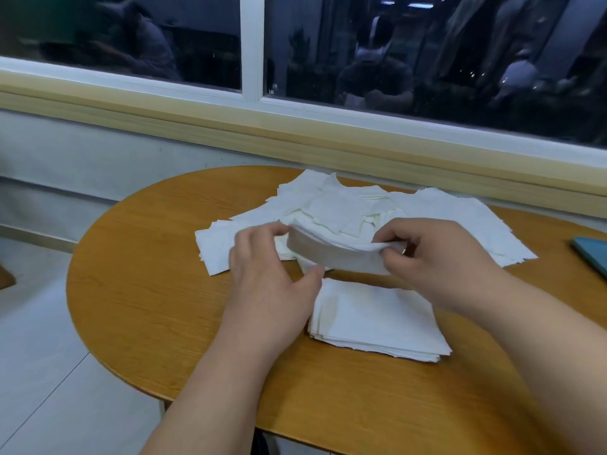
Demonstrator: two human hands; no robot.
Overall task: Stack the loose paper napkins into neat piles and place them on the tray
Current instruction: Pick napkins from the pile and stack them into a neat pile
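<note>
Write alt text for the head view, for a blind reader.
The left hand and right hand grip the two ends of a thick bundle of white napkins above a wooden table. A neat pile lies nearer the person; loose napkins are scattered behind.
</note>
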